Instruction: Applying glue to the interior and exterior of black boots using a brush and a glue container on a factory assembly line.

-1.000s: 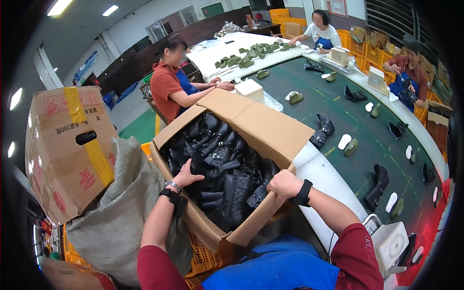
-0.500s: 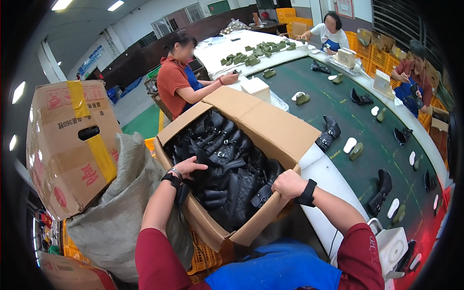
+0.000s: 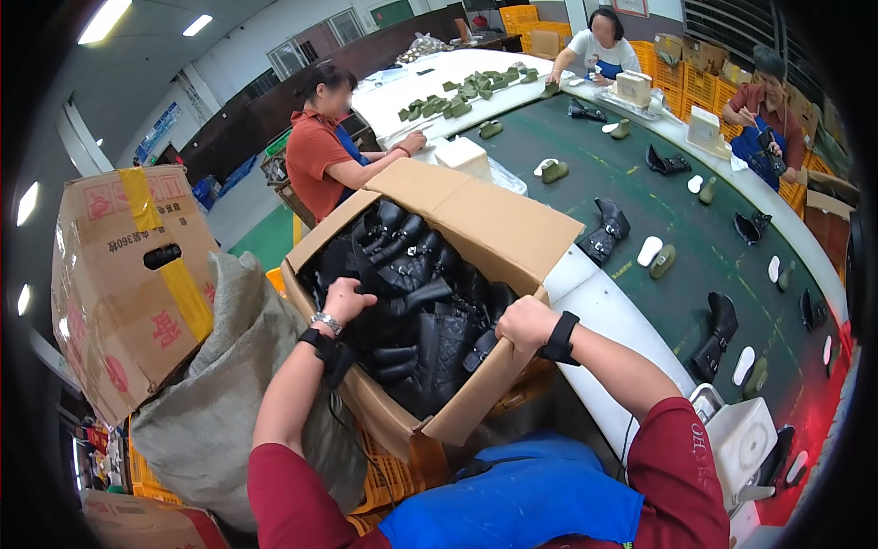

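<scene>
An open cardboard box [image 3: 473, 217] packed with black buckled boots [image 3: 445, 352] stands before me, tilted toward my body. My left hand [image 3: 346, 302] reaches in at the box's left side among the boots. Its thumb sticks out to the right, while its other fingers are mostly hidden, so I cannot tell whether they grip a boot. With my right hand [image 3: 528, 327] I hold the box's near right rim, fingers wrapped over the edge. Several quilted boot shafts lie on top between my hands.
Beyond the box runs a green conveyor belt [image 3: 631, 279] with boots, white insoles and olive pieces. A taped carton [image 3: 123, 293] and grey sack [image 3: 242, 366] stand at left. A co-worker [image 3: 315, 156] is close behind the box; two more people sit across the belt.
My left hand has gone from spread fingers over the boots to reaching down among them, its fingers now mostly hidden. My right hand keeps its hold on the box rim. The whole view has shifted slightly.
</scene>
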`<state>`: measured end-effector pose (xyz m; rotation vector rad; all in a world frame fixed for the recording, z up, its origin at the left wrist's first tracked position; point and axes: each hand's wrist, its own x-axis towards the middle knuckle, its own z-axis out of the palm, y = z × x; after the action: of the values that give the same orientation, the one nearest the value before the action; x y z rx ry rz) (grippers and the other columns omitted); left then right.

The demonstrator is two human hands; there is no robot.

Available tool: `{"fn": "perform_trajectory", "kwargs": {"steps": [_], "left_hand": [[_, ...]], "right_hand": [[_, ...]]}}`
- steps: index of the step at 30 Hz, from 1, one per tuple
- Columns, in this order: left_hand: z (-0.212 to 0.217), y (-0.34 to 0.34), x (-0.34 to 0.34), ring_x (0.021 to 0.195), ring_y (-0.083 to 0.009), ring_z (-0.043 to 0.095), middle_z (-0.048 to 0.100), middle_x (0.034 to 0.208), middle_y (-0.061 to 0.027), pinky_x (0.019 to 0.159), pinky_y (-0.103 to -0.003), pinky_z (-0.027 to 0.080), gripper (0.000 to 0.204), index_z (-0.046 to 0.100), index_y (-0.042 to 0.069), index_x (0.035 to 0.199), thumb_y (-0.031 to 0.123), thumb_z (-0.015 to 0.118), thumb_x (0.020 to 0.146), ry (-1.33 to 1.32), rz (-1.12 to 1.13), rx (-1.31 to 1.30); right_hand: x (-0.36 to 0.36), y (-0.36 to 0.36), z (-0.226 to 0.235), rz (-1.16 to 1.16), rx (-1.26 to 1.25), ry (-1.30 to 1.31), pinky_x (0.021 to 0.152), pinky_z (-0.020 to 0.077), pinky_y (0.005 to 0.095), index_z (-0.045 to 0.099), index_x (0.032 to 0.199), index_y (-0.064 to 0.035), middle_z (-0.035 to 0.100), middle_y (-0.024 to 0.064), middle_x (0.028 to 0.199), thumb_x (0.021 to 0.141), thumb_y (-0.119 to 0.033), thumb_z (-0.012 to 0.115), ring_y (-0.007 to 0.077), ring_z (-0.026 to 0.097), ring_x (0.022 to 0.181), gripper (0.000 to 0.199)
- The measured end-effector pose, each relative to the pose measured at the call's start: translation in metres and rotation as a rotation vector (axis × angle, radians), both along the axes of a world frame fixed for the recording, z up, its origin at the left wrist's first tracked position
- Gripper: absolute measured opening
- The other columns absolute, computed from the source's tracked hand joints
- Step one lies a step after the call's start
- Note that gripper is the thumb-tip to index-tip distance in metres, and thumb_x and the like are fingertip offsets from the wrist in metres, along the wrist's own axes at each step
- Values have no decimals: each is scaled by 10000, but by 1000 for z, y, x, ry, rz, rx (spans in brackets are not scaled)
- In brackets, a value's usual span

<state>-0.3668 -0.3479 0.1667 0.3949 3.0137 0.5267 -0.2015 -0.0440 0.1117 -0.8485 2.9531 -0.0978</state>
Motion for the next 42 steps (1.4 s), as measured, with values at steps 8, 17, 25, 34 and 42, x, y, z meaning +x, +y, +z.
{"fn": "perform_trajectory", "kwargs": {"steps": [8,17,25,34,42], "left_hand": [[103,-13,7,640,-174,603,625,676,-100,598,-321,482,386,630,-74,795,261,758,653,32,-34,33],[188,-28,68,722,-142,603,639,832,-100,638,-262,492,466,582,-112,1021,190,741,704,120,-66,215],[184,7,103,670,-28,517,583,752,37,570,-201,435,244,607,-49,911,116,701,758,108,-441,387],[171,83,121,787,-123,557,608,837,-73,688,-264,455,438,583,-86,973,209,765,705,229,-744,310],[172,205,180,860,-303,606,621,901,-231,756,-335,466,518,590,-94,1010,264,759,678,346,-1153,164]], "right_hand": [[-4,-6,2,-8,48,-30,681,503,347,708,871,-168,662,54,744,464,-340,800,238,642,765,451],[-3,-7,-5,-13,49,-1,683,504,347,703,871,-162,661,56,749,479,-314,801,243,642,777,431],[16,-7,-7,-92,-27,63,847,393,381,624,1010,-166,597,54,996,465,-216,786,243,558,968,571],[143,27,-3,-549,-883,251,926,421,369,280,1395,-159,391,158,1323,639,-254,792,296,475,1123,917],[265,23,18,-903,-1131,494,829,473,342,209,1426,-161,414,133,1295,647,-240,805,224,551,982,984]]}}
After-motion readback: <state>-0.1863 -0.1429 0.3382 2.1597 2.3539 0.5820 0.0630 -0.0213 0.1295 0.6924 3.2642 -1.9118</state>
